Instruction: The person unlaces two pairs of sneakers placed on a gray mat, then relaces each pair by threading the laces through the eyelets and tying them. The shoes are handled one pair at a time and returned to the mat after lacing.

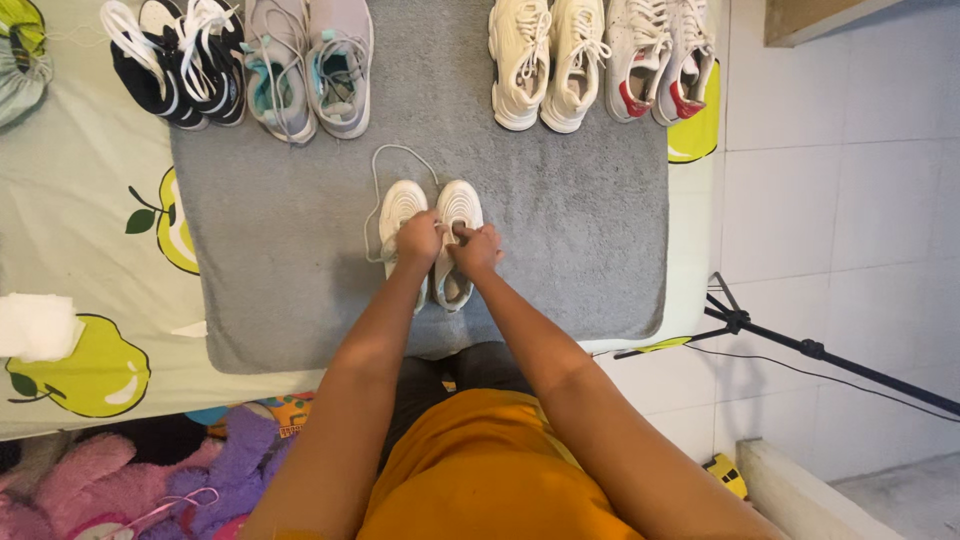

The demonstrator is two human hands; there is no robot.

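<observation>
One pair of white sneakers (pixel 430 235) stands side by side at the middle of a grey towel (pixel 560 250), toes pointing to the far side. The left hand (pixel 418 240) rests on the left shoe and the right hand (pixel 474 250) on the right shoe, fingers of both curled narrow around a white shoelace (pixel 378 190); the lace loops out to the far left of the pair. The hands hide the shoes' lacing and tongues.

Four more pairs line the far edge of the towel, left to right: black-and-white sneakers (pixel 175 60), grey sneakers with teal lining (pixel 310 65), cream sneakers (pixel 550 60), and white sneakers with red heels (pixel 660 55). All four are cut off at the top of the view.

The towel lies on a pear-patterned sheet (pixel 90 230). One folded white cloth (pixel 35 325) sits at the left edge, partly out of view.
</observation>
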